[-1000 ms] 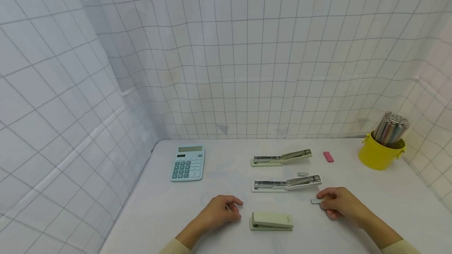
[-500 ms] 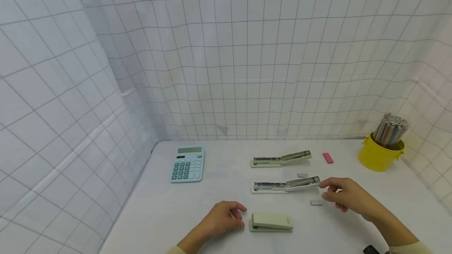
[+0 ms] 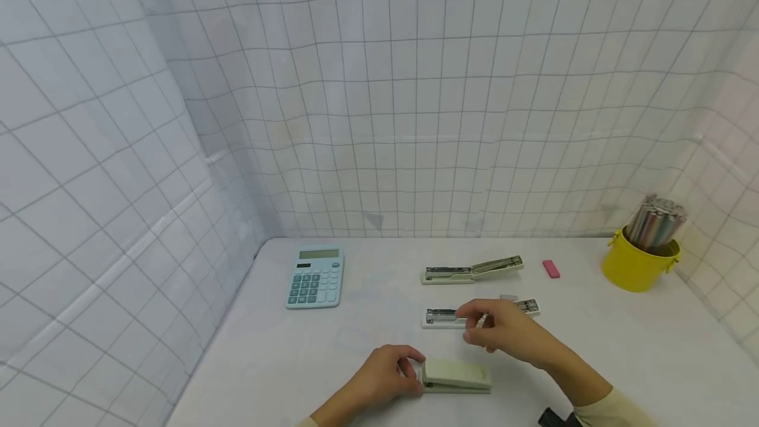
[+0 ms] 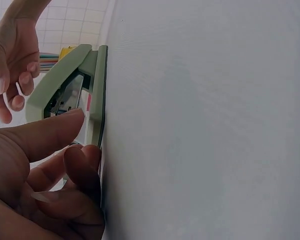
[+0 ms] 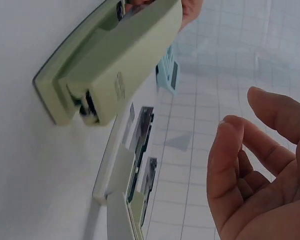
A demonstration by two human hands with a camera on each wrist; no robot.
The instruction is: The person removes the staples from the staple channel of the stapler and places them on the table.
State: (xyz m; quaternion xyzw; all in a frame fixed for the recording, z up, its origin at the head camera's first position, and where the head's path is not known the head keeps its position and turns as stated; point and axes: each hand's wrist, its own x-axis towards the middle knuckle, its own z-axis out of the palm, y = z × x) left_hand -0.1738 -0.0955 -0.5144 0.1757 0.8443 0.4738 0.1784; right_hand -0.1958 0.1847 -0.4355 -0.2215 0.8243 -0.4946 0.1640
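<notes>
green and almost folded flat, the stapler lies on the table, nearest me. my left hand curls at its left end; whether it grips, i cannot tell. my right hand hovers near it, thumb and fingers slightly apart, holding nothing. i'm probably steadying the stapler; next seems to call for right fingers on its top.
</notes>
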